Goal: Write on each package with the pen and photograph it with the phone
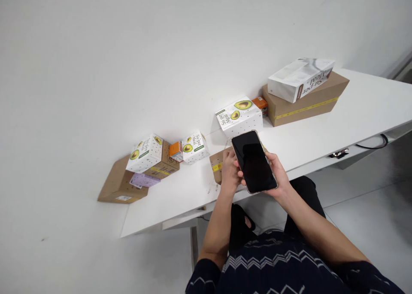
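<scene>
A black smartphone (254, 162) in a clear case with a dark screen is held over the table's front edge. My right hand (278, 176) grips it from below, thumb along its right side; fingertips show at its left edge. Close by on the left, my left hand (229, 170) is closed with curled fingers. Whatever it may hold is hidden. Beneath that hand lies a brown cardboard box (216, 162) with yellow tape, partly covered by the hand and phone.
Along the wall, the white table (174, 199) bears white avocado-print boxes (240, 116), small orange boxes (176, 150), and a purple box (144, 180). A large brown carton (305, 103) carries a white box (301, 77) at right. Another brown carton (117, 184) stands left. A black cable (375, 146) hangs under the edge.
</scene>
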Available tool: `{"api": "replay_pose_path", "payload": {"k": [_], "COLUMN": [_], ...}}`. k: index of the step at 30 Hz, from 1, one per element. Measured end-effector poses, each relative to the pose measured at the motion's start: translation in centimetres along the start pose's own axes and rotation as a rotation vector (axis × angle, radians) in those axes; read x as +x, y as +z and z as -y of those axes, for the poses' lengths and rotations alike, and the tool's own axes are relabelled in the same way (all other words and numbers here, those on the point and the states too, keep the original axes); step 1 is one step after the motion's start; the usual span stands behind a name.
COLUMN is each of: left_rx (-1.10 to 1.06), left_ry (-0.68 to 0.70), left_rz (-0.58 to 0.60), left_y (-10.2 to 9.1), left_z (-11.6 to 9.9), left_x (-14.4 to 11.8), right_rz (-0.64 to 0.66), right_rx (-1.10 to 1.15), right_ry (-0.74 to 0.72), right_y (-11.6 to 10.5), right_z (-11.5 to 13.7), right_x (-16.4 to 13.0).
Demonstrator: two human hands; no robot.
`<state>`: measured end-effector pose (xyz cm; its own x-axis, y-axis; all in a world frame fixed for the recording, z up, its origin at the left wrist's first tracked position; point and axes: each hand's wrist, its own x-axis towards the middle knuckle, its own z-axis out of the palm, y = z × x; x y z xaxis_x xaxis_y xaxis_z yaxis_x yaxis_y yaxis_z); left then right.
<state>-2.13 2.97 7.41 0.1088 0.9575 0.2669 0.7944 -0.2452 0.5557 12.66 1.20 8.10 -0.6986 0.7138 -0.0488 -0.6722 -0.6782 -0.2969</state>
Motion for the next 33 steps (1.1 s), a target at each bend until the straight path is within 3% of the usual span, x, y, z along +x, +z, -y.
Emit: {"api": "replay_pose_path", "payload": {"k": [6, 11, 16, 22, 27, 29, 33], "left_rx": [0.056, 0.11, 0.208, 0.2, 0.223, 0.247, 0.23], "left_ry": [0.063, 0.041, 0.16, 0.168, 0.085, 0.03, -0.019], "left_rz": [-0.089, -0.06, -0.044, -0.137, -0.186, -0.177, 0.032], "left_y": [0.2, 0.4, 0.1, 0.4, 0.8, 0.8, -0.9], "left_z": [0.1, 0.5, 0.1, -0.4, -0.5, -0.7, -0.5], "left_x": [0.1, 0.1, 0.0, 0.1, -0.1, -0.1, 0.4], "right_rz": [-0.027, 0.005, -0.021, -0.385, -1.029, -1.189, -1.228], "right_rx": [0.057, 0.02, -0.07, -0.382, -0.91, -1.269, -1.953], "right_ry": [0.02, 0.022, -0.019, -0.343, -0.65, -0.628, -0.499], "right_y": [0.0, -0.2, -0.7, -2.5, -8.1, -10.4, -13.3], "right_z": [0.2, 0.2, 0.9, 4.6, 7.3, 7.8, 8.0], "right_x": [0.0, 0.1, -0.9, -4.5, -5.7, -5.6, -4.3]}}
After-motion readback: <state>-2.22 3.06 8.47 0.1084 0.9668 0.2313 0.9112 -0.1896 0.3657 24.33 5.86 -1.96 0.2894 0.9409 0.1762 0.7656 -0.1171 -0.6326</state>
